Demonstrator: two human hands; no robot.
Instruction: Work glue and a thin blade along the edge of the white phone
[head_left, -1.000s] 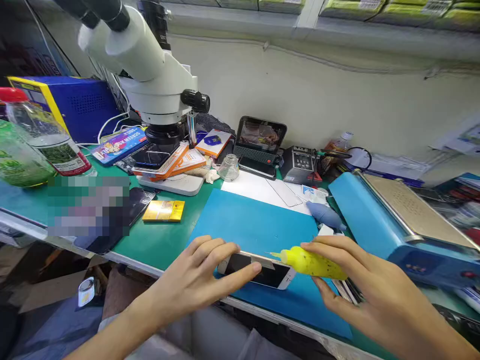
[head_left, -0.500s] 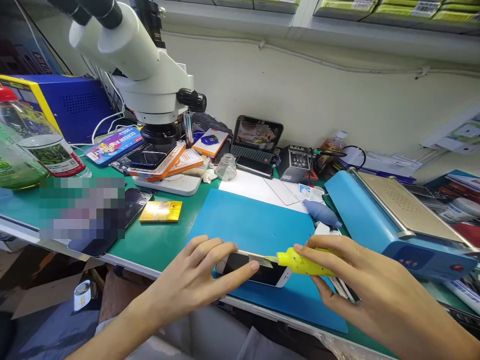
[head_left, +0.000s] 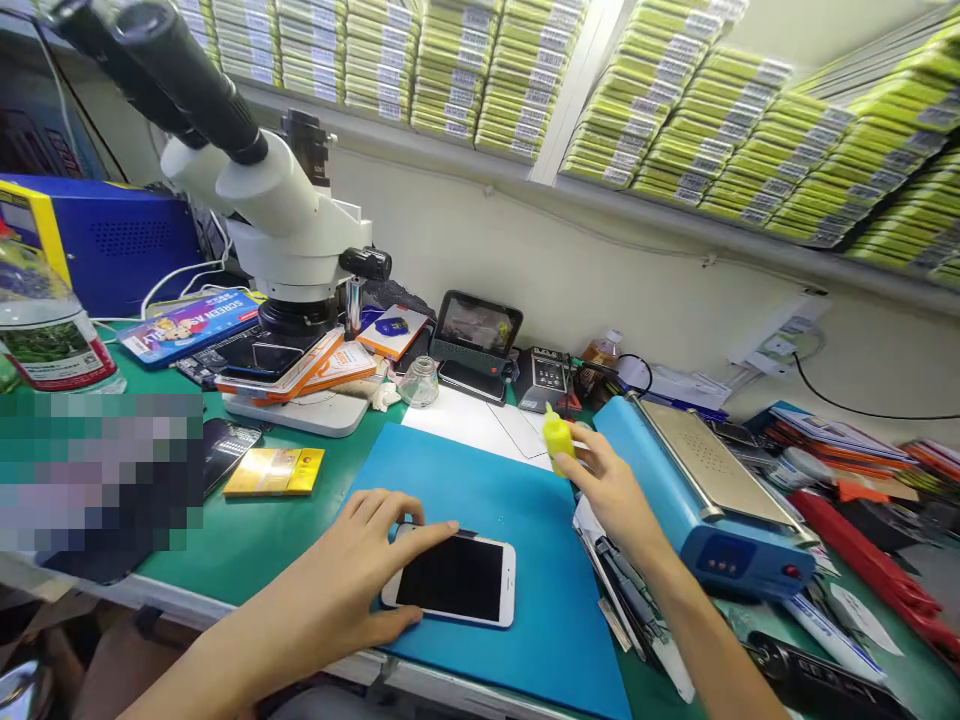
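White phone (head_left: pixel 455 580), black screen; yellow bottle (head_left: pixel 557 438); blue mat (head_left: pixel 517 500); green bench (head_left: pixel 262 530)

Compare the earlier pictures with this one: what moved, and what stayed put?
The right hand carried the yellow squeeze bottle away from the white phone's edge, up toward the far right corner of the blue mat, its grip unchanged. The phone now lies flat, screen up. The left hand stayed pressed on the phone; the microscope stayed where it was.
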